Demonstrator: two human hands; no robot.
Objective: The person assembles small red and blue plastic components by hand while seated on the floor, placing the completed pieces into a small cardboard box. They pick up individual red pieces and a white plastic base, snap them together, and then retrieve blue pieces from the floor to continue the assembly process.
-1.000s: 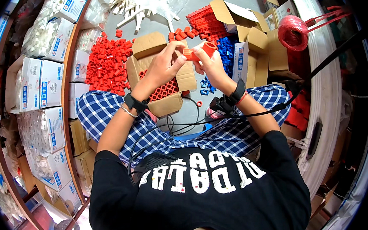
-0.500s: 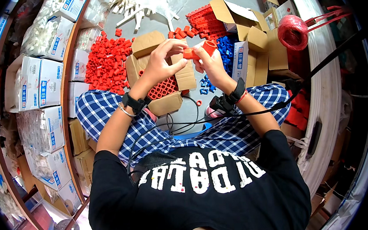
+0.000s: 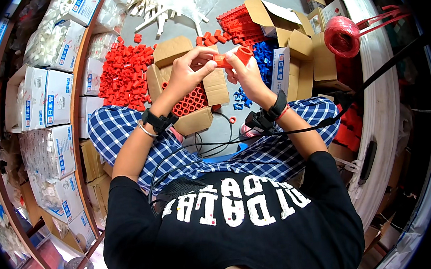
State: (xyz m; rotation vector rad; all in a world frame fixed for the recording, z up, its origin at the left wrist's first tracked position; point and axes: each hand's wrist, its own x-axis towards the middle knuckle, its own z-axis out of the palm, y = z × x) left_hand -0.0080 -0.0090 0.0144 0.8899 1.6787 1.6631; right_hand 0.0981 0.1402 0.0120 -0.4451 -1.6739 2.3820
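Both hands are raised over the open cardboard box (image 3: 196, 120). My right hand (image 3: 249, 78) is closed around a red pipe fitting (image 3: 243, 55), its round open end facing up and to the right. Against that fitting's left side sits a shorter red piece (image 3: 219, 60); whether the two are joined I cannot tell. My left hand (image 3: 190, 70) pinches the left end of this shorter piece between thumb and fingers. In the box below, red fittings (image 3: 191, 103) stand in close rows, ends up.
A big heap of loose red fittings (image 3: 124, 76) lies left of the box. Blue fittings (image 3: 265, 60) lie to the right, beside another open carton (image 3: 296, 72). Black cables (image 3: 221, 145) cross my lap. Shelved boxes (image 3: 60, 96) line the left; a red twine roll (image 3: 342, 38) hangs at right.
My left thumb and fingers have drawn slightly closer together at the end of the red piece. The hands otherwise stay nearly in place.
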